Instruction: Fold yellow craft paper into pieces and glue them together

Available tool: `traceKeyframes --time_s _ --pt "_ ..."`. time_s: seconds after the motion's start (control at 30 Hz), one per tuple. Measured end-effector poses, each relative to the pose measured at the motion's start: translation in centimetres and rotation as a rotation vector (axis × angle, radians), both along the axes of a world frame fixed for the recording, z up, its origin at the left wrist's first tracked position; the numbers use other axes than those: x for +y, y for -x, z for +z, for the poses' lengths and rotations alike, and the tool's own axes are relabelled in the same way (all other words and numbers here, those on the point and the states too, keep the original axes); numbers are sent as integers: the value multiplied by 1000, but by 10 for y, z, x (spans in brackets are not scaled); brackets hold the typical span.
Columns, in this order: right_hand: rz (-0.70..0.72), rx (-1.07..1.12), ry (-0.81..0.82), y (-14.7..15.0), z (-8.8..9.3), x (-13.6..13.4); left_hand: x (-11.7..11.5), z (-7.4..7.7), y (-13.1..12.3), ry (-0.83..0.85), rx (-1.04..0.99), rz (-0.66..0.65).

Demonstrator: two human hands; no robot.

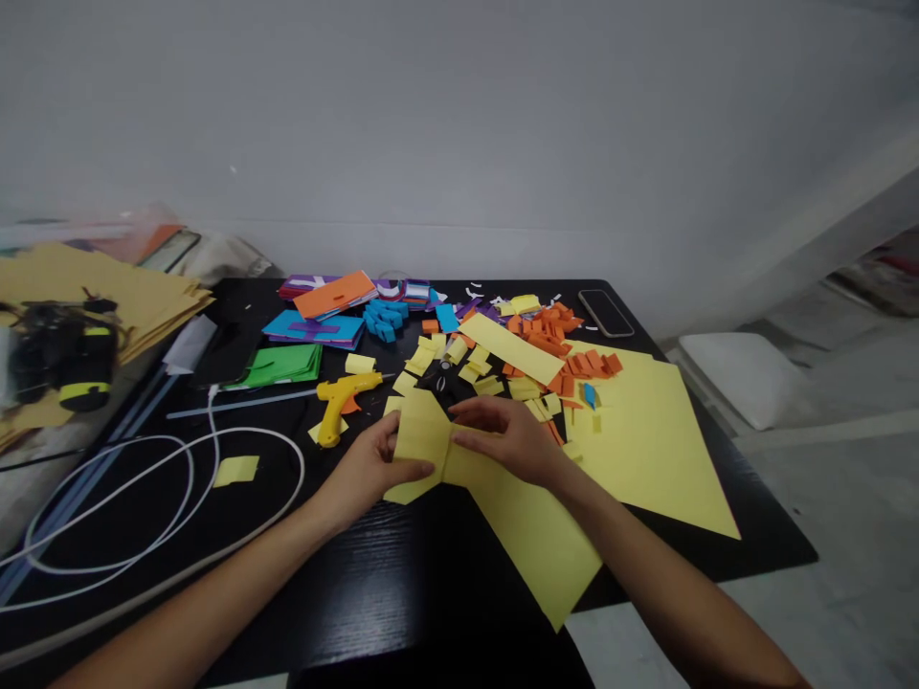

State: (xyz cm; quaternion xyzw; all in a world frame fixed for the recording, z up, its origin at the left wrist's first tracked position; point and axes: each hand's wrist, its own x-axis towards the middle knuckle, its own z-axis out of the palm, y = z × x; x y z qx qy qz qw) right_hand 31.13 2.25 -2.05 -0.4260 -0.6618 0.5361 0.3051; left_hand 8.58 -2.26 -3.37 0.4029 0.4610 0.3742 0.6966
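Observation:
A folded piece of yellow paper (422, 431) is held up between both hands over the black table. My left hand (369, 476) pinches its left panel, thumb in front and fingers behind. My right hand (511, 438) is closed at the right side of the paper, thumb and fingers near the crease; its fingertips partly cover that edge. Under my right wrist lies a longer yellow sheet (542, 550). A yellow glue gun (343, 397) rests beyond my left hand. Black-handled scissors (443, 385) lie partly hidden among small folded yellow pieces (423, 356).
Orange folded pieces (549, 330) and large yellow sheets (657, 445) lie on the right, near a phone (607, 313). Blue folded pieces (386, 318) and stacked coloured paper (316, 328) sit at the back. A white cable (294, 450) loops across the left.

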Motion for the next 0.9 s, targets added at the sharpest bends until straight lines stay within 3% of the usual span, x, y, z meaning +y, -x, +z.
traceKeyframes --time_s 0.13,0.43,0.6,0.9 --pt "68 103 132 7 -10 2 -3 -5 2 -48 45 -57" --pt "38 133 195 16 -29 -6 -6 -17 8 -161 115 4" --pt "-32 224 261 17 -30 -8 -6 -17 9 -212 122 25" --pt "15 269 300 13 -29 -6 -5 -16 12 -312 200 44"
